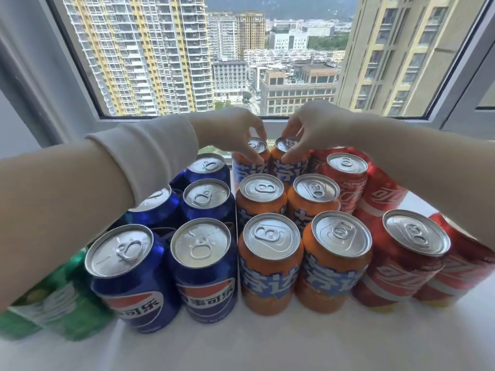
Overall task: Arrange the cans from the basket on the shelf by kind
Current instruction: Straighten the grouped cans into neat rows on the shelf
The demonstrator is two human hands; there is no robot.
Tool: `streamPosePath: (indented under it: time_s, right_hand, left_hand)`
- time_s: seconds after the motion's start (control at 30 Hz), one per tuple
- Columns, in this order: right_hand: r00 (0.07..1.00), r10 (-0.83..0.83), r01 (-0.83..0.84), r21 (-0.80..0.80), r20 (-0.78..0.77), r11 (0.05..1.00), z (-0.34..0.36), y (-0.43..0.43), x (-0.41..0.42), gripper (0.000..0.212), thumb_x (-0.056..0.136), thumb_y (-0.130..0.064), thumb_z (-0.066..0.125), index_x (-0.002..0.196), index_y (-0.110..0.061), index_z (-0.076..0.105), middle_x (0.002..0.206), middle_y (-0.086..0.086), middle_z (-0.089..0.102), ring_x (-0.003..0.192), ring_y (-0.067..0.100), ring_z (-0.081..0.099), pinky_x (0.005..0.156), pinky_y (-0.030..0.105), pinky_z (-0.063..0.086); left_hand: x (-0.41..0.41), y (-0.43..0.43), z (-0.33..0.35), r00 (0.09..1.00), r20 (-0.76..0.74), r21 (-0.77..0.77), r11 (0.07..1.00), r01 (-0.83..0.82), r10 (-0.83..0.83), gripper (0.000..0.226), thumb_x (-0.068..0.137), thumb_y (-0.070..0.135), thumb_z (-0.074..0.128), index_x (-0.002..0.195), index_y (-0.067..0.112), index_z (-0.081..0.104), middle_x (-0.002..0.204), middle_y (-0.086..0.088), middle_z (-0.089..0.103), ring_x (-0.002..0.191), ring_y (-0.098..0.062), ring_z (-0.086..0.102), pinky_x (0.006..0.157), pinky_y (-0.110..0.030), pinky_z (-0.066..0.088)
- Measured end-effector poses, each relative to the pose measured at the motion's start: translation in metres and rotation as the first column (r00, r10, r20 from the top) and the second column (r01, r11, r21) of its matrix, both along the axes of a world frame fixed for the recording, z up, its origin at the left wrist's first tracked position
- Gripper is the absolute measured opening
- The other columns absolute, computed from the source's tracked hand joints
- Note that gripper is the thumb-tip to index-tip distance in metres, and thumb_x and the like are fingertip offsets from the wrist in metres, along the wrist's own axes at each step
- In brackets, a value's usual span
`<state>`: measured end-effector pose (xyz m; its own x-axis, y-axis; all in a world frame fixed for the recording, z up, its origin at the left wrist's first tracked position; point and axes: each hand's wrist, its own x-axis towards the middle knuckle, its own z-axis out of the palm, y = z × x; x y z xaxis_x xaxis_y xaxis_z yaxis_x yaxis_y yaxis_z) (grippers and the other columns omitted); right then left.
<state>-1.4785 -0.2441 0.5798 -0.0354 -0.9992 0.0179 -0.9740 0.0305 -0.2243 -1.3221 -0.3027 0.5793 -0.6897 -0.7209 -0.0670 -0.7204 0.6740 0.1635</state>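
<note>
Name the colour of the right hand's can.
The can is orange with blue lettering; head view.

We identify an upper-floor room in a high-rise building, probably a home. At 12 o'clock a large clear glass window pane sits in a wide grey window frame. Through it we see tall yellow-and-white residential tower blocks and, from above, low grey rooftops. At 6 o'clock lies a smooth white window ledge.
</note>
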Motion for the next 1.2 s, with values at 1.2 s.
streamPosePath:
  time_s: [1.2]
  right_hand:
    - [0.971,-0.214,0.213,0.02,0.106,0.977,-0.001,0.107,-0.098,0.058,0.072,-0.042,0.074,0.121,-0.015,0.062,0.123,0.001,0.062,0.104,0.017,0.058,0.081,0.022,0.037]
  left_hand:
    - [-0.106,0.083,-0.001,0.984,0.001,-0.156,0.972,0.178,-0.18,0.066,0.074,0.052,0.068,0.125,0.011,0.055,0.122,-0.005,0.057,0.111,-0.023,0.051,0.079,-0.03,0.037]
